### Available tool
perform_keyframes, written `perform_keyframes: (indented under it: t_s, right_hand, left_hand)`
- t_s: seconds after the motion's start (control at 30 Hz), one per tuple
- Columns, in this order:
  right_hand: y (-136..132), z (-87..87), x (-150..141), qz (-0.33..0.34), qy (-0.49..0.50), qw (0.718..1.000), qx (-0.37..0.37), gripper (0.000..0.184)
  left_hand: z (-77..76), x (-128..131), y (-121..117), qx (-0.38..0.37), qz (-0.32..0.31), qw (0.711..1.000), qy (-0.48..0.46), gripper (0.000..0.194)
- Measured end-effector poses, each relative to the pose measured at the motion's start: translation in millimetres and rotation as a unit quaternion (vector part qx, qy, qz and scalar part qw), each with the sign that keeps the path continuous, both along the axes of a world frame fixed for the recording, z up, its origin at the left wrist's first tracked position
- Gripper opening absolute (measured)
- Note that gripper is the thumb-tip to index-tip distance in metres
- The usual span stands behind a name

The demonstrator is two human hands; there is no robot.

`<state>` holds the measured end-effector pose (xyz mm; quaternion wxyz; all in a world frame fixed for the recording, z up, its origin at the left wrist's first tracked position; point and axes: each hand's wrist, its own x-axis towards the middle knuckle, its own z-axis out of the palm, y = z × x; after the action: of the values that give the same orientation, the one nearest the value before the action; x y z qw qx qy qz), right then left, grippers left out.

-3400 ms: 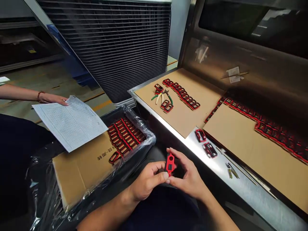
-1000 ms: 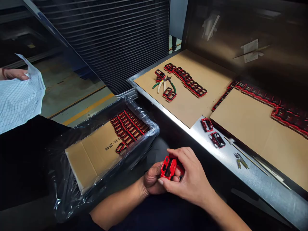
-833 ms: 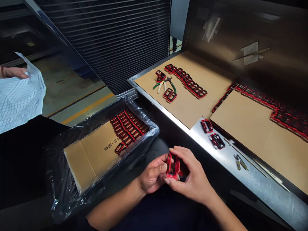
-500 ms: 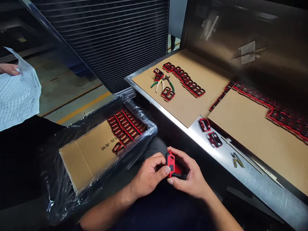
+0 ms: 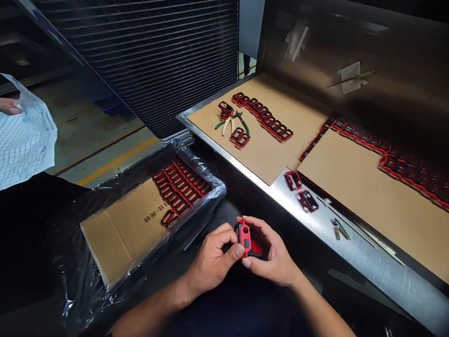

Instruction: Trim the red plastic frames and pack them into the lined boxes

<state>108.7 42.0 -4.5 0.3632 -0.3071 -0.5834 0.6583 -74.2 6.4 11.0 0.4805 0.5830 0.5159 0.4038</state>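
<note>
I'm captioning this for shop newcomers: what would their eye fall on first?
Probably the bright red part held by the left hand and right hand, low in the middle. Next, the rows of red and black frames in the plastic-lined bin at left, then the pliers on the cardboard farther back.

I see bin (image 5: 219, 188) left, frames (image 5: 180, 183) in it. Bench (image 5: 386, 276) is on my right: pliers (image 5: 235, 120) on its far sheet (image 5: 273, 161), snips (image 5: 339, 229) on its edge before the near sheet (image 5: 372, 192).
</note>
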Motion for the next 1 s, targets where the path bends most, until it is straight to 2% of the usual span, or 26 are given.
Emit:
perform_keyframes:
  t_s: [0.43, 0.7, 1.0]
  right_hand:
    - [-1.6, 2.8, -1.4, 0.007, 0.012, 1.000, -0.021, 0.069]
    - [-1.1, 1.6, -2.4, 0.000, 0.007, 1.000, -0.026, 0.065]
    - [2.3, 5.8, -3.0, -0.026, -0.031, 0.999, 0.017, 0.067]
  left_hand:
    - [3.0, -1.0, -4.6, 0.048, 0.045, 0.997, 0.047, 0.054]
    - [1.4, -2.3, -0.6, 0.045, 0.036, 0.998, 0.028, 0.054]
    - [0.2, -3.0, 0.8, 0.059, 0.039, 0.997, 0.034, 0.052]
